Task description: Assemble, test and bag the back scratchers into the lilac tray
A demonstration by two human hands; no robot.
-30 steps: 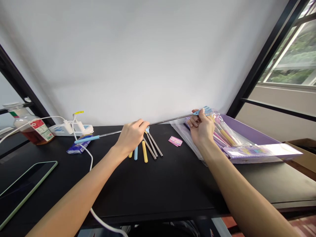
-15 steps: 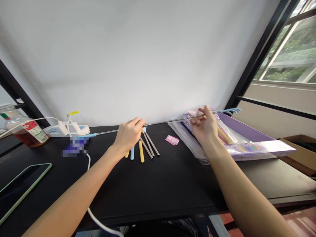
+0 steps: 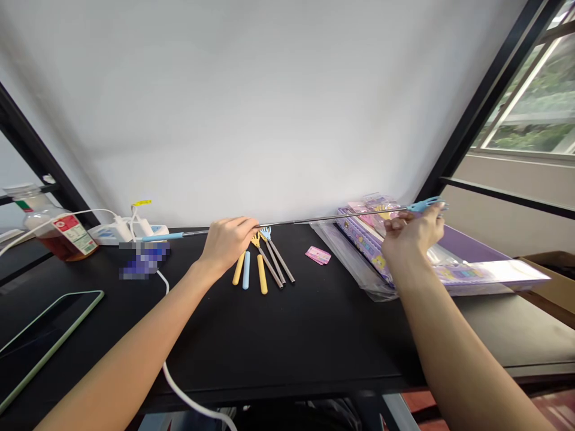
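A long telescopic back scratcher (image 3: 323, 217) with a blue handle and a blue claw head stretches level above the black desk (image 3: 291, 335). My left hand (image 3: 227, 239) is closed round its metal rod near the middle. My right hand (image 3: 415, 230) pinches the rod just behind the blue claw at the right end. Below the rod lie several short collapsed scratchers (image 3: 263, 263) with yellow and blue handles, side by side on the desk.
A pile of packaged scratchers (image 3: 372, 239) rests on a purple tray (image 3: 458, 245) at the right. A small pink card (image 3: 318, 255) lies mid-desk. At the left are a power strip (image 3: 128, 230) with white cable, a drink bottle (image 3: 58, 230) and a tablet (image 3: 40, 341).
My right hand slid right along the rod with the claw head, so the scratcher is drawn out longer. My left hand shifted slightly left and stayed gripped on the rod.
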